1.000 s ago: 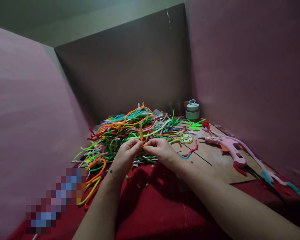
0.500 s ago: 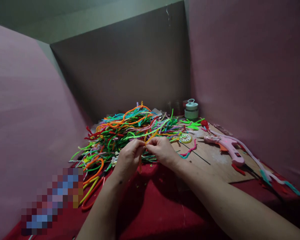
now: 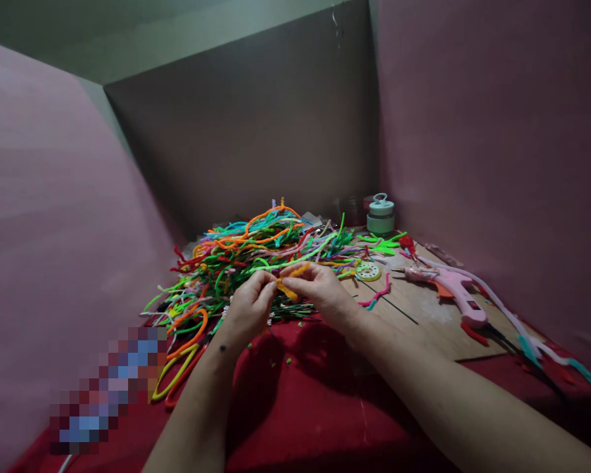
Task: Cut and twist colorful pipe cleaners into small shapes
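My left hand (image 3: 249, 306) and my right hand (image 3: 320, 292) meet over the red cloth, fingertips pinched on a short orange pipe cleaner (image 3: 289, 281) that is folded between them. Just behind the hands lies a big tangled heap of coloured pipe cleaners (image 3: 256, 253) in green, orange, red, blue and yellow. Both forearms reach in from the bottom of the view.
A wooden board (image 3: 423, 315) on the right carries a pink glue gun (image 3: 448, 286), a yellow perforated disc (image 3: 368, 270), a pink-and-teal pipe cleaner piece (image 3: 377, 297) and a small green round container (image 3: 380, 217). Red cloth (image 3: 315, 407) covers the near surface. Pink walls close in both sides.
The orange pipe cleaner, first sticking up and then hanging down from my fingers, is now bent into a short fold between both hands. The hands stay in the same spot.
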A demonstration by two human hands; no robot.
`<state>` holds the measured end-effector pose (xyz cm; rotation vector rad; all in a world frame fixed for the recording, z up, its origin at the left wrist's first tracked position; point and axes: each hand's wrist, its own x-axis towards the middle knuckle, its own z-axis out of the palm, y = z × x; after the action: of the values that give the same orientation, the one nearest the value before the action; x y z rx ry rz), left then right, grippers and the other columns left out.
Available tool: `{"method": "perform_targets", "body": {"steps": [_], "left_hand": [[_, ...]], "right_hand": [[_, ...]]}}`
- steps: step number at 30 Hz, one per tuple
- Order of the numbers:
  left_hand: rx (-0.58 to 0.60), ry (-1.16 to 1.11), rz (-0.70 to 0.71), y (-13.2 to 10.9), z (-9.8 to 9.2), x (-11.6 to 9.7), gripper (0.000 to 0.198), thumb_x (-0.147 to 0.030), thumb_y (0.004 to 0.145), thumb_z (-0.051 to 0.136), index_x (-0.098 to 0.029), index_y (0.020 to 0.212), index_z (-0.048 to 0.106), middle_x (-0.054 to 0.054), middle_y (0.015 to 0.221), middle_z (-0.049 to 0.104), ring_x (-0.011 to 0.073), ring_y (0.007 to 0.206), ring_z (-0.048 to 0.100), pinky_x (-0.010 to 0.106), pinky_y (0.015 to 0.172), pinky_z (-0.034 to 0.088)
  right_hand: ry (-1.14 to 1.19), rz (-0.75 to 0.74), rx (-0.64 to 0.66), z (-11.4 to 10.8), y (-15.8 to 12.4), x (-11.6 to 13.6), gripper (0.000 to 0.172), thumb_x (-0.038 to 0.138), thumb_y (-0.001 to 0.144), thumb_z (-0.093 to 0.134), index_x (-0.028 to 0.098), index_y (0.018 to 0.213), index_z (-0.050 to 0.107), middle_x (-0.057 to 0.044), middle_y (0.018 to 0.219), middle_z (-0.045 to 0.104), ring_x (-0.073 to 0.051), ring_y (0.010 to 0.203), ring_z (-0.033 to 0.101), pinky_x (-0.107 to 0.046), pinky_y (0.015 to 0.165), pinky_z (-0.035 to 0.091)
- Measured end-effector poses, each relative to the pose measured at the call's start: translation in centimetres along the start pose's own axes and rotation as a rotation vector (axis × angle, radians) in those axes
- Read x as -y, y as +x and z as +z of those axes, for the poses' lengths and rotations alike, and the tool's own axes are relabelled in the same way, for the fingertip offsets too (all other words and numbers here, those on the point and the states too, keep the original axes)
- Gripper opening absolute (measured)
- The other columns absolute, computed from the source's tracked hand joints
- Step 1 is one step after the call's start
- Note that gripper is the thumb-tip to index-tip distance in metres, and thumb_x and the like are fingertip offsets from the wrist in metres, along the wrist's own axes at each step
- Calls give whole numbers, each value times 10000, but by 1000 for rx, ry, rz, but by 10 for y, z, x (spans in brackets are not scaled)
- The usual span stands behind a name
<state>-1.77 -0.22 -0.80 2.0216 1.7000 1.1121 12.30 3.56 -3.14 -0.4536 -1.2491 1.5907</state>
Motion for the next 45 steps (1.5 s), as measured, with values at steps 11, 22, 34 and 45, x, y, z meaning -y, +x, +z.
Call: {"method": "perform_targets", "body": {"steps": [11, 22, 34, 45], "left_hand": [[-21, 88, 32, 0, 2, 7, 150, -300, 800, 434, -190, 723, 502, -34, 625, 480, 113, 572, 415, 220, 544, 325], [2, 128, 134, -2, 2, 3, 154, -281, 779, 476, -180, 700, 562, 2, 719, 547, 135, 692, 497, 229, 640, 374], [99, -439, -289, -4, 5, -2, 210, -353, 696, 608, -168, 767, 537, -57, 459, 532, 72, 313, 423, 180, 323, 309], [17, -386, -207, -2, 9, -4, 190, -335, 690, 594, -159, 726, 535, -31, 534, 572, 110, 434, 526, 229, 439, 429]], "right_hand": [[-429, -17, -80, -3, 5, -7, 66, 200, 609, 583, 135, 611, 595, 12, 540, 574, -85, 500, 483, -201, 481, 375], [-537, 145, 115, -5, 1, -1, 186, 175, 653, 512, 145, 477, 564, 17, 386, 515, -72, 326, 390, -202, 353, 270], [-516, 104, -13, -3, 2, -9, 126, 197, 638, 529, 145, 556, 609, 17, 438, 539, -90, 389, 471, -193, 391, 348], [-292, 259, 83, 3, -3, -8, 144, 147, 651, 521, 133, 516, 568, 11, 435, 562, -71, 363, 456, -183, 396, 360]]}}
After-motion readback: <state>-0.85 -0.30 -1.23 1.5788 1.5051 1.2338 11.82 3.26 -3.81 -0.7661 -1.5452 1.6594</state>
